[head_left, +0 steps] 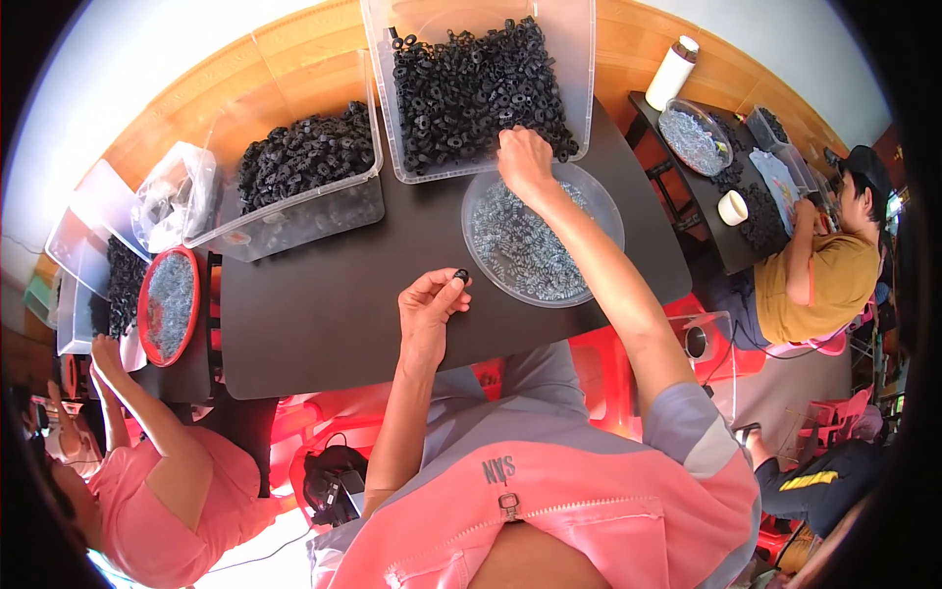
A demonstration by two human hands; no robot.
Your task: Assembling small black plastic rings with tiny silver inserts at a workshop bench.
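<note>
Between the thumb and fingertips of my left hand is a small black ring-shaped part, held just above the dark table near its front. My right hand is closed at the near edge of a clear plastic bin heaped with small black parts. Its fingertips are turned down and hidden, so what they hold does not show. Below my right forearm stands a round clear bowl with many small, shiny, clear-looking pieces in it.
A second clear bin of black parts stands at the left on the dark table. Co-workers sit left and right at other tables. Near them are a red bowl and a white bottle.
</note>
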